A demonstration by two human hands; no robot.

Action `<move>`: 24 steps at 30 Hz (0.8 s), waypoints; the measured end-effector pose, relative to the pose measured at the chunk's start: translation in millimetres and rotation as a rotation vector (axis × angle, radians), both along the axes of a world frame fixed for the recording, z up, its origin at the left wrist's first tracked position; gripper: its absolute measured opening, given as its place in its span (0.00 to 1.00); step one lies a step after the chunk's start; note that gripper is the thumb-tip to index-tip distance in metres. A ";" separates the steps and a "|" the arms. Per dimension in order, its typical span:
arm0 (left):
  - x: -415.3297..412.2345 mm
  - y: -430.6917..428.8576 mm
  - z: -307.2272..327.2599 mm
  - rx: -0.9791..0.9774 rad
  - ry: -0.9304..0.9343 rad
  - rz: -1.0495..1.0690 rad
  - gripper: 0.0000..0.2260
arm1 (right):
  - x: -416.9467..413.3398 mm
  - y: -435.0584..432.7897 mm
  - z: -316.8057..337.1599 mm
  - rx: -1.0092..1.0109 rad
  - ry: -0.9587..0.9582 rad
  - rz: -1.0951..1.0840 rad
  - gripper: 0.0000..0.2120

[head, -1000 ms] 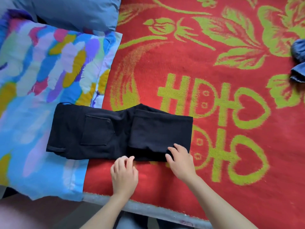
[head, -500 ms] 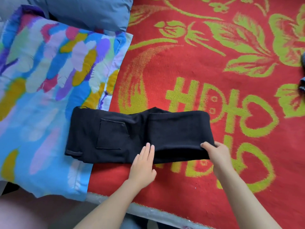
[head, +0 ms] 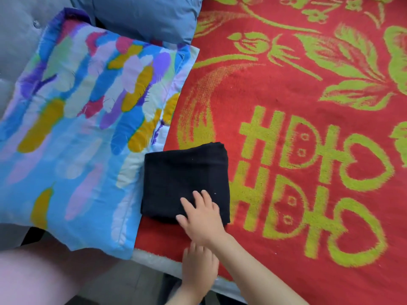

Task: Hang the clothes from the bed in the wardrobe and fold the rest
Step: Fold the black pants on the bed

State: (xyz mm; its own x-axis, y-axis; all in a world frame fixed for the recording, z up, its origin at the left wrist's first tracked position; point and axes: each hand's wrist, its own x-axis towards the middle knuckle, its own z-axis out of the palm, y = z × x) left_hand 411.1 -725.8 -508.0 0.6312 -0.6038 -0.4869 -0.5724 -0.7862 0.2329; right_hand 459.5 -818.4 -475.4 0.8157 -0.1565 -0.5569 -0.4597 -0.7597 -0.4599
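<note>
The black trousers [head: 185,172] lie folded into a compact square near the front edge of the bed, on the red blanket [head: 308,106] and partly against the colourful pillow. My right hand [head: 201,216] rests flat on the square's near right corner, fingers spread and straight. My left hand [head: 198,267] sits just below it at the bed's edge, partly under my right forearm, fingers relaxed and holding nothing.
A multicoloured pillow [head: 77,128] lies left of the trousers, with a blue-grey pillow [head: 143,16] behind it. The bed's front edge [head: 154,258] runs under my hands. Grey upholstery [head: 17,40] shows at far left.
My right hand has folded the right half of the trousers over to the left, making a square. My left hand has drawn back to the bed's edge. The view has shifted left.
</note>
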 end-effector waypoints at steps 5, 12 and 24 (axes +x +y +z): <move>31.2 53.3 -25.2 -0.238 -0.391 0.060 0.10 | -47.0 -26.3 -48.7 -0.101 -0.032 0.182 0.24; 103.2 57.6 -33.1 -0.023 -0.382 -0.236 0.45 | -45.5 -18.1 -56.4 -0.252 0.062 0.336 0.43; 140.3 44.3 -58.7 -0.002 -0.316 -0.307 0.54 | -26.3 -36.3 -79.4 -0.666 -0.343 0.479 0.33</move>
State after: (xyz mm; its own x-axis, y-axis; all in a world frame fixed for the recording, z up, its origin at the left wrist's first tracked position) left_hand 551.4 -681.5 -566.7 0.5400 -0.7874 -0.2975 -0.8228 -0.5683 0.0106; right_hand 433.2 -854.6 -554.8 0.9818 0.0406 -0.1853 0.0584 -0.9941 0.0917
